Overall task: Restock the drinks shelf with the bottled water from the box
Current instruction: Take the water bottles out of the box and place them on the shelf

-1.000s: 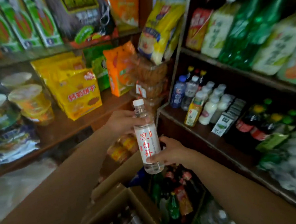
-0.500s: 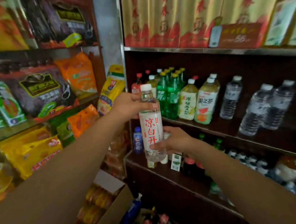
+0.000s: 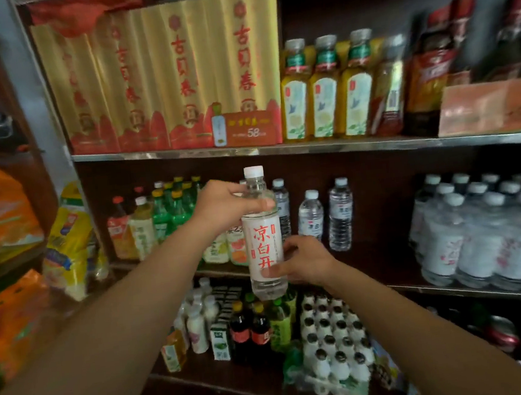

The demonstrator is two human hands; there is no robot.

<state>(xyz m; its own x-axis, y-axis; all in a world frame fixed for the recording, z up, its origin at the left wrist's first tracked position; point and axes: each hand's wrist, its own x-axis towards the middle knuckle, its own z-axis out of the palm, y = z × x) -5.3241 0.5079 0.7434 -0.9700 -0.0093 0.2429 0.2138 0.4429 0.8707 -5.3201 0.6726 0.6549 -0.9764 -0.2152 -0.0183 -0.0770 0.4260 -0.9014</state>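
- Head view: the water bottle (image 3: 262,232) is held upright in the air in front of the middle shelf (image 3: 452,287), at the level of the bottles standing there.
- The left hand (image 3: 222,205) grips the bottle's shoulder just under the white cap, fingers curled round it.
- The right hand (image 3: 303,261) holds the lower body, thumb on the white label with red characters, fingers curled round the far side.
- Handling, as a judgement: the bottle looks full, so moderately heavy; thin clear plastic will give a little under a squeeze. The ribbed lower part and the shoulder offer the firmest hold, and the paper-look label gives more friction than the slick bare plastic.
- Shape: a tall, slim cylinder with a rounded shoulder and a short screw cap.
- Three clear ribbed water bottles (image 3: 310,214) stand behind it on the dark wooden shelf board, with bare board to their right.
- Further right stands a block of white-labelled bottles (image 3: 478,230) like the one held.
- To the left stand green bottles (image 3: 171,212) with yellow caps.
- Above, gold boxes (image 3: 158,79) and yellow tea bottles (image 3: 325,89) sit on a metal-edged shelf.
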